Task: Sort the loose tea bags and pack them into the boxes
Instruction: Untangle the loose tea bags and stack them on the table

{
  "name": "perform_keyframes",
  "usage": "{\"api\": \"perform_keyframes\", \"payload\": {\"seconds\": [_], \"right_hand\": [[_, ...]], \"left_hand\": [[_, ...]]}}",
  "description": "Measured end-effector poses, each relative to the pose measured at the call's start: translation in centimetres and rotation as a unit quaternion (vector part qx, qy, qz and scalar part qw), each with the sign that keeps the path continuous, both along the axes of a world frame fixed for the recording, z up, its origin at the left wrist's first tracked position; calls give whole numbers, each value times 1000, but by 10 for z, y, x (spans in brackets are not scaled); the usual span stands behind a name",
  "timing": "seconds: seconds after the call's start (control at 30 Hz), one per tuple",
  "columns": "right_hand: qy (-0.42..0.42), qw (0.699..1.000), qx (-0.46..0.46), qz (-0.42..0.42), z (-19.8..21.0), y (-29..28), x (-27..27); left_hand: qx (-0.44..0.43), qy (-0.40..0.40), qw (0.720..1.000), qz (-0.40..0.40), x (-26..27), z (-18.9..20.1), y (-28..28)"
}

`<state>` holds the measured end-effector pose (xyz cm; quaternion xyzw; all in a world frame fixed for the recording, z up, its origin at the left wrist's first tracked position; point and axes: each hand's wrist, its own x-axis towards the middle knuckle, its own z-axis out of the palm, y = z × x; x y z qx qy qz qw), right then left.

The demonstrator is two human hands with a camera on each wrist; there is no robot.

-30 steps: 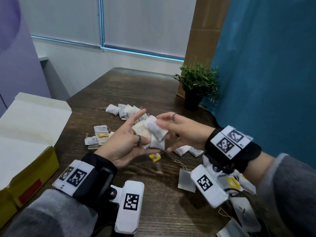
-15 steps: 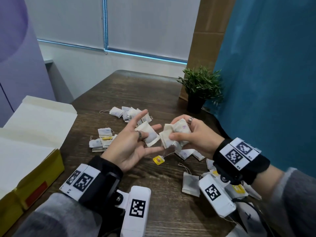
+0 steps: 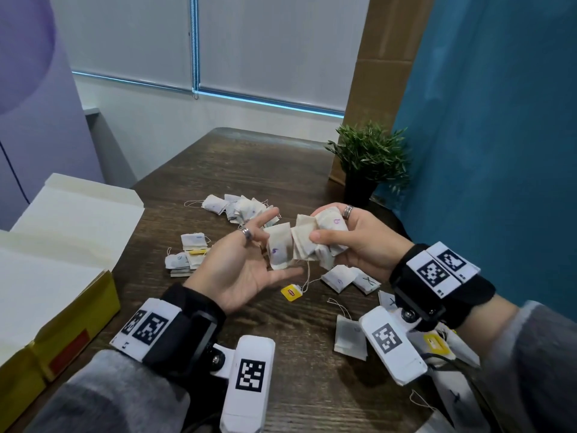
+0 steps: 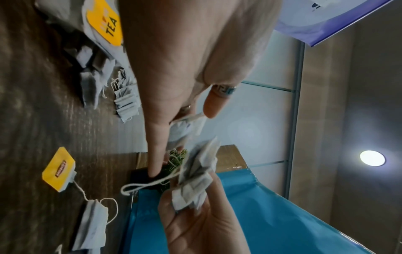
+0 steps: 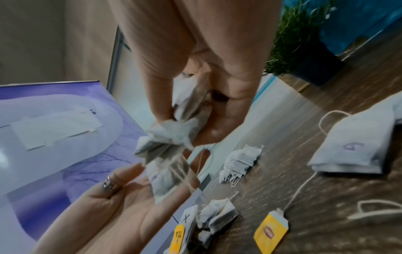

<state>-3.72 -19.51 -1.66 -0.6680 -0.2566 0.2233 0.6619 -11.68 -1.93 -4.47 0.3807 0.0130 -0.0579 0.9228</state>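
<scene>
Dark wood counter (image 3: 218,170) runs out ahead of both hands, with a blue curtain (image 3: 499,120) to the right and a potted plant (image 3: 368,157) just beyond the right hand.

The right hand (image 3: 352,242) is raised above the counter, thumb and curled fingers clamped on a bunch of tea bags (image 3: 315,242); one bag in the bunch carries a purple mark. A string hangs from the bunch down to a yellow tag (image 3: 292,292) lying on the counter below, between the two hands.

The left hand (image 3: 240,267) is palm up beside it, fingers spread and mostly straight. One tea bag (image 3: 278,250) with a purple mark sits against its fingers, touching the bunch; whether the fingers pinch it cannot be told.

Beyond the left hand lies a heap of bags (image 3: 240,207), and just left of it a small stack (image 3: 187,256). Under the right hand are two more bags (image 3: 338,278), with others near the right wrist (image 3: 349,337). Far left of the left hand stands an open yellow box (image 3: 78,310), flap raised.
</scene>
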Motion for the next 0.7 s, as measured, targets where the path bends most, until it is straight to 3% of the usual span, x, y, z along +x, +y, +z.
{"api": "perform_keyframes", "payload": {"seconds": [0.17, 0.53, 0.7], "right_hand": [[-32, 999, -33, -27, 0, 16, -6], [87, 996, 1, 18, 5, 16, -9], [-2, 999, -44, -14, 11, 26, -16]], "left_hand": [[57, -12, 998, -39, -4, 1, -5], [97, 33, 991, 84, 1, 0, -6], [102, 16, 995, 13, -3, 2, -8]]}}
